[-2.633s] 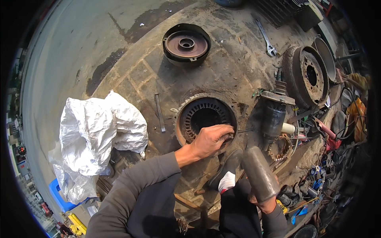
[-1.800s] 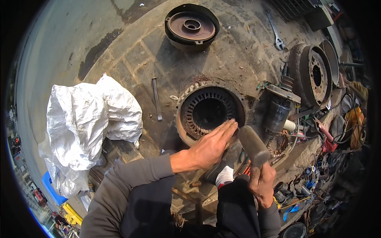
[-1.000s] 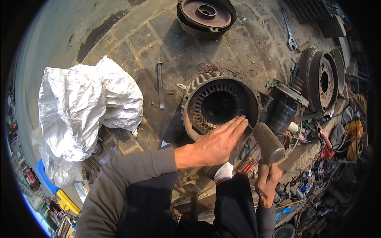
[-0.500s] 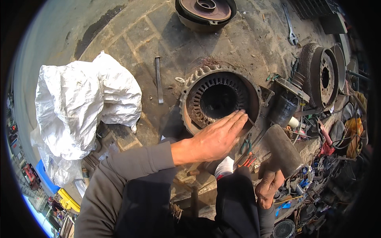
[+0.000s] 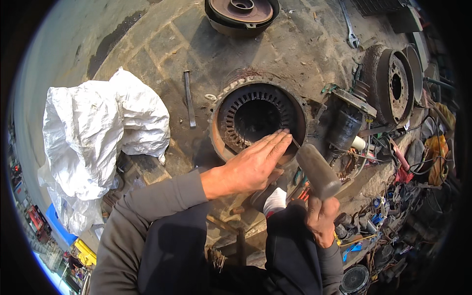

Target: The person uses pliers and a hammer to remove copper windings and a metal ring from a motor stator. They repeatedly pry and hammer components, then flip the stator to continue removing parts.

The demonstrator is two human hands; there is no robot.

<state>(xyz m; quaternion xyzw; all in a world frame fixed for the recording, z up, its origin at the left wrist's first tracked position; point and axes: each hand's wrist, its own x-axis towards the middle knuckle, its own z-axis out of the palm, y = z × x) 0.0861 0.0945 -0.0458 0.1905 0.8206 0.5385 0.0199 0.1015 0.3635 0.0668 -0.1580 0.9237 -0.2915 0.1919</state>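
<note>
Head view: the left hand (image 5: pixel 248 167) lies flat, fingers (image 5: pixel 275 142) extended open, across the five o'clock rim of a round, rusty slotted motor stator (image 5: pixel 258 118); the right hand (image 5: pixel 322 221), at four o'clock, fingers closed, grips a grey cylindrical-headed hammer (image 5: pixel 317 169).

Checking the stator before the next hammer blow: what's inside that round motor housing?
Inside the motor housing, a ring of slotted stator laminations surrounds a dark hollow bore. The left hand covers its near edge.

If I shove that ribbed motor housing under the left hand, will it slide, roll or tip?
The motor housing looks like thick rusty metal, so probably heavy. It sits open end up on the paving, so it likely scrapes rather than rolls. The left hand rests on its rim.
</note>
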